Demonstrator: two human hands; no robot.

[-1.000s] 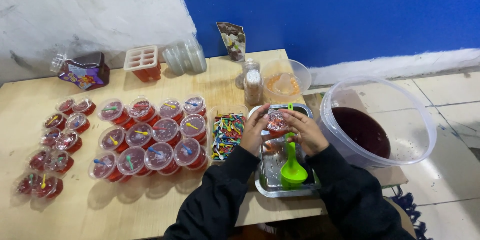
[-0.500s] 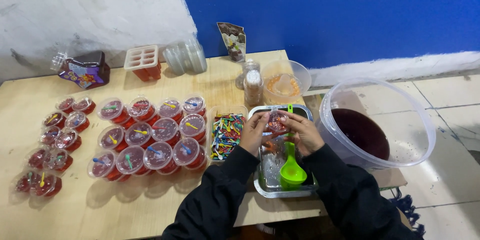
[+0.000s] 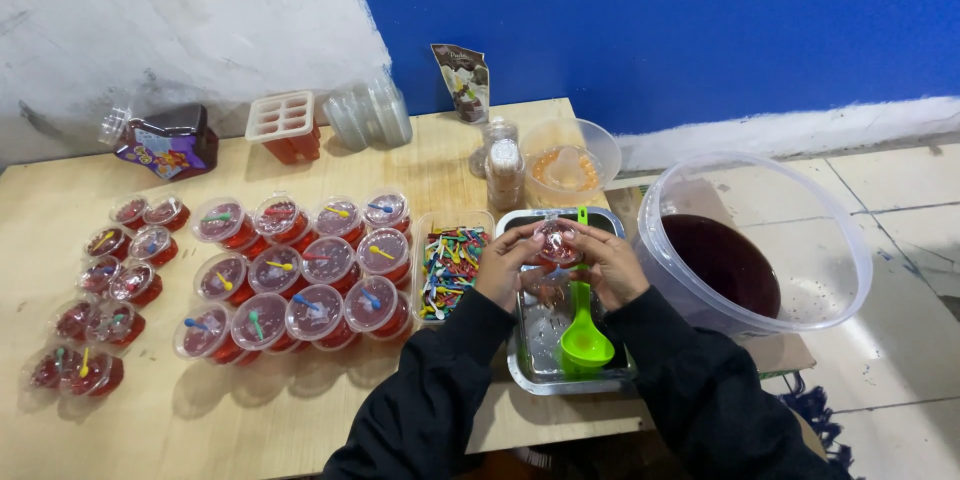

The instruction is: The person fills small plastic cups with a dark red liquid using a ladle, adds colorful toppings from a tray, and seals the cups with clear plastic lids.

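Both hands hold one small clear cup of red jelly [image 3: 556, 243] over a metal tray [image 3: 527, 372]. My left hand [image 3: 506, 265] grips its left side, and my right hand [image 3: 609, 264] presses on the lid from the right. A green ladle [image 3: 583, 336] lies in the tray just below the hands. Left of the tray stands a clear box of small coloured spoons [image 3: 450, 258]. Further left are several lidded red jelly cups [image 3: 318, 266], each with a little spoon on top.
A large clear tub of dark red liquid [image 3: 727, 262] stands right of the tray. At the table's back are a clear bowl [image 3: 569, 156], two small jars [image 3: 504, 172], a pouch [image 3: 463, 80], stacked cups [image 3: 370, 117], an ice-pop mould [image 3: 285, 126] and a dark box [image 3: 170, 141].
Both hands have stayed over the tray on the same cup, with only small finger shifts around its lid.
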